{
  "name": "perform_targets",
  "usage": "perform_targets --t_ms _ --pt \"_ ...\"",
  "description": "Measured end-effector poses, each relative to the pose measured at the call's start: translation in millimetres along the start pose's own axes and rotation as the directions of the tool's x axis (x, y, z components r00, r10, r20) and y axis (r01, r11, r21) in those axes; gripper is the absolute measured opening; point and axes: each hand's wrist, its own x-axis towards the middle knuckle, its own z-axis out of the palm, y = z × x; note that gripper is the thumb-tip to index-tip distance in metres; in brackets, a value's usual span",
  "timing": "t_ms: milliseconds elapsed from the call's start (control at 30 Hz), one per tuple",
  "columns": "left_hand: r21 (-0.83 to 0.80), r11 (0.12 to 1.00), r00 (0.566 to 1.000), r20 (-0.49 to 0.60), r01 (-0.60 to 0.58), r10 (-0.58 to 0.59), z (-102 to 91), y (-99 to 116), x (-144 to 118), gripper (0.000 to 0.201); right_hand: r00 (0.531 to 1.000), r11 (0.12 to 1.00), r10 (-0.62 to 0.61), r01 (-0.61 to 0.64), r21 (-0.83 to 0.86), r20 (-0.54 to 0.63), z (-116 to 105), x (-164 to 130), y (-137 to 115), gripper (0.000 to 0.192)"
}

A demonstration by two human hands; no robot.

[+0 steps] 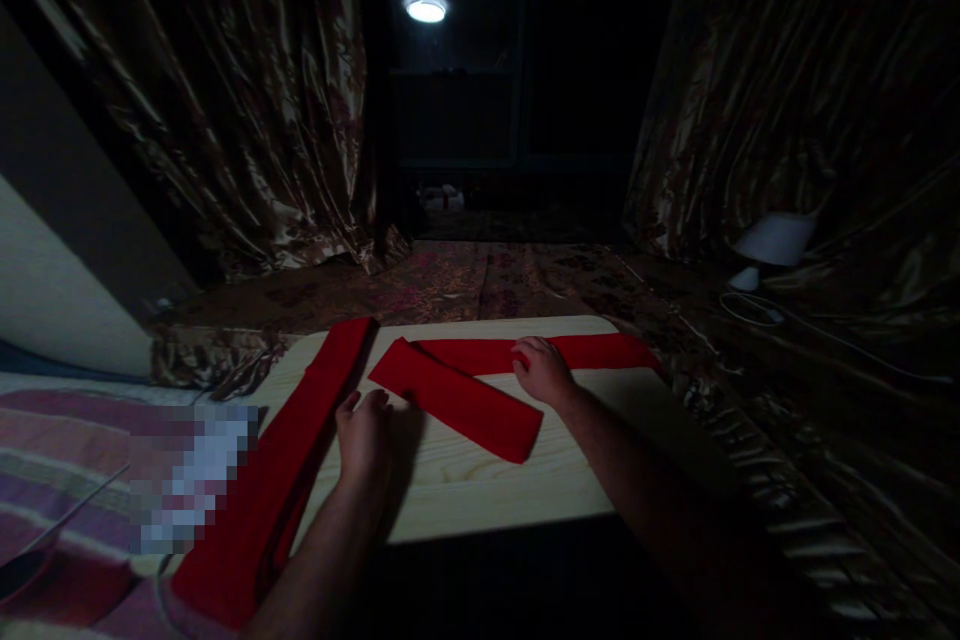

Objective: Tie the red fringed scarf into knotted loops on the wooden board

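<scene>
A long red cloth strip (465,405), its near part folded back at an angle, lies on the pale wooden tabletop (450,485). My right hand (541,370) rests on the strip's far stretch, which runs to the right edge of the table; its fingers are slightly bent and look apart. Just left of the folded part, my left hand (365,435) is over the wood with loosely curled fingers, thumb apart, and nothing visible in it. A second, layered red cloth strip (300,430) crosses the table's left side and hangs over its near edge.
A striped bedspread (67,470) is at the left, with a dark round-headed object (26,570) on it. Patterned curtains (300,120) flank a dark window with a light reflected in it. A small white lamp (776,240) with a cord stands at the right.
</scene>
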Motion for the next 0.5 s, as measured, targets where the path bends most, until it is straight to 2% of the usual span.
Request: perform_targets --t_ms 100,233,400,500 --pt "-0.154 0.975 0.987 0.041 0.158 -0.154 5.6 1 -8 0.012 0.999 0.999 -0.044 0.044 -0.007 -0.006 1 -1 -1 0.019" --pt "-0.2 0.926 0.946 0.121 0.321 -0.301 17.2 8 -14 0.006 0.997 0.997 -0.08 0.08 -0.006 -0.021 3 -2 -2 0.018" --pt "-0.167 0.921 0.934 0.115 0.353 -0.337 26.5 11 -15 0.004 0.992 0.994 -0.109 0.11 0.016 -0.066 -1 -2 -8 0.015" --pt "-0.166 0.911 0.923 0.146 0.377 -0.355 33.8 10 -8 0.003 0.997 0.994 -0.074 0.076 0.081 -0.03 -6 -1 -15 0.011"
